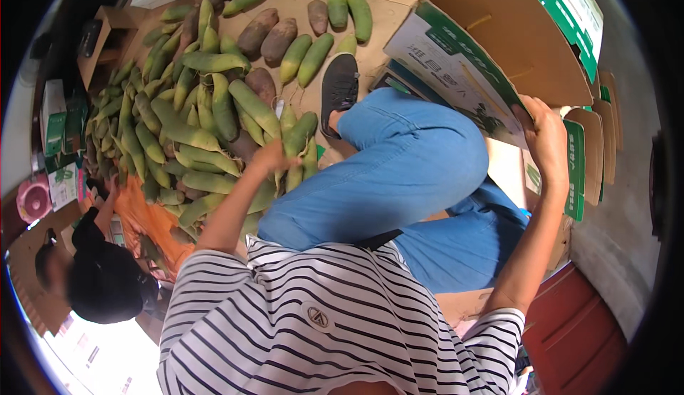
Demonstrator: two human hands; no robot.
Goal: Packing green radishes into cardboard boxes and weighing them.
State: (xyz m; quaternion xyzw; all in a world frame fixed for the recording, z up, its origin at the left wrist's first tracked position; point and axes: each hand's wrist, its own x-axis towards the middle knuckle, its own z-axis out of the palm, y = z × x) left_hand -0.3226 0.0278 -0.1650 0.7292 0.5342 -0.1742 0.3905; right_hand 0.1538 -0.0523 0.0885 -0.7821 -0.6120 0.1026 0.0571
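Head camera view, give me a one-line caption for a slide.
Seated person's left hand reaches into a pile of green radishes while the right hand grips a cardboard box.

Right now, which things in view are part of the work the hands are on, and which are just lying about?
In hand:
left hand on a green radish from the radish pile
right hand gripping the open cardboard box

Lying about:
flat cartons stacked upright
pink bowl
small box
another person nearby

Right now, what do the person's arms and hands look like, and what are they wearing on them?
Both arms are bare from short sleeves of a black-and-white striped T-shirt. The left hand and right hand wear no gloves, and no rings or watch show.
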